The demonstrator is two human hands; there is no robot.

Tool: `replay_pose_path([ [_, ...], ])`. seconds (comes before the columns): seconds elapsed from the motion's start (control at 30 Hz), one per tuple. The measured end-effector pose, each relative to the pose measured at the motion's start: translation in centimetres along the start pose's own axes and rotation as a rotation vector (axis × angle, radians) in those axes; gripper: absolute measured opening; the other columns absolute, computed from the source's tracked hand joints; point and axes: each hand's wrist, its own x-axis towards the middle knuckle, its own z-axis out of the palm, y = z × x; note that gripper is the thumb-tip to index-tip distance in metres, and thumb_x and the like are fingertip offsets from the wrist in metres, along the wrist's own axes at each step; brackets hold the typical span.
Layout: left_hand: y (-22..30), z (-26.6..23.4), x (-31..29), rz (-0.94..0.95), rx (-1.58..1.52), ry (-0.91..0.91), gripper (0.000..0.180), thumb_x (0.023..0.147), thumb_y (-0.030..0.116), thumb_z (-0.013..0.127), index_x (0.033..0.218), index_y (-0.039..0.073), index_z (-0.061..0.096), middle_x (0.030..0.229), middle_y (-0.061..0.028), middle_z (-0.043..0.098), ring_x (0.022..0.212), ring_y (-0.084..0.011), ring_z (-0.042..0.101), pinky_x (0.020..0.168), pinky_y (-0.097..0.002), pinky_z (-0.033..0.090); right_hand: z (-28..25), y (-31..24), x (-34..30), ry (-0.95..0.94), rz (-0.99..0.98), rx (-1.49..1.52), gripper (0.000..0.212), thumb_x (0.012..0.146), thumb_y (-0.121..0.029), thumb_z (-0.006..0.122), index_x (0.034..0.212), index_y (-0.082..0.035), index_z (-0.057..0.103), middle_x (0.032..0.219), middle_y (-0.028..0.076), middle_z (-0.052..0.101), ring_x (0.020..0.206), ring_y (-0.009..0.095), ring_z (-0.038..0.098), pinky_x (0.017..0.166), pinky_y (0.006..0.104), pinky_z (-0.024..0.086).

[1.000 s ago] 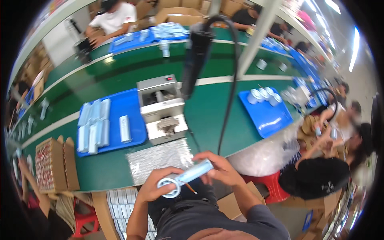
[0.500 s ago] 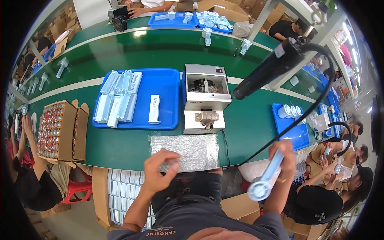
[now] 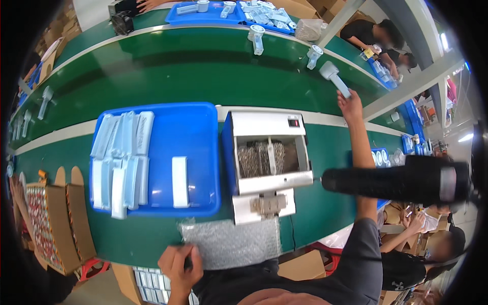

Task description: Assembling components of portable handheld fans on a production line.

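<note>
My right hand (image 3: 349,104) reaches far over the table at the right. It grips the handle end of a light blue handheld fan (image 3: 331,74), whose round head points away from me over the green conveyor belt. My left hand (image 3: 180,267) is low, by the near edge beside a sheet of bubble wrap (image 3: 231,244). Its fingers curl loosely with a gap to the thumb, and nothing shows in them. Beyond the wrap stands a white screw feeder (image 3: 274,185) full of small metal screws. A black electric screwdriver (image 3: 396,180) hangs across my right forearm.
A blue tray (image 3: 203,157) with several light blue fan casings stands left of the feeder. More fans (image 3: 257,39) stand on the belt (image 3: 168,71). A brown carton (image 3: 56,223) sits at the left edge. Co-workers are on the far side and at right.
My right hand has carried the fan from near my body forward and up to the belt. My left hand has drawn back from the bubble wrap. The view has shifted, and the screwdriver now hangs level.
</note>
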Motion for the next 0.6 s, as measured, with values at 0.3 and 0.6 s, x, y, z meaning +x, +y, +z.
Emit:
replay_pose_path([
  [0.3,1.1,-0.4,0.8,-0.111,0.01,-0.075,0.007,0.085,0.002,0.076,0.086,0.0,0.07,0.065,-0.0123,0.055,0.054,-0.0277,0.053,0.054,-0.038,0.044,-3.3,0.5,16.7,0.399,-0.259,0.178,0.038,0.104,-0.021,0.055,0.131,0.004,0.049,0.107,0.02,0.066,0.092,0.037,0.07,0.075,0.0461,0.061],
  [0.6,0.1,-1.3,-1.7,-0.072,0.106,-0.023,0.008,0.075,0.005,0.074,0.08,0.008,0.068,0.068,-0.006,0.062,0.058,-0.0257,0.058,0.056,-0.0351,0.043,1.8,6.1,12.2,0.381,-0.19,0.143,0.031,0.101,-0.015,0.057,0.122,0.007,0.054,0.106,0.019,0.065,0.1,0.035,0.066,0.089,0.0441,0.058],
])
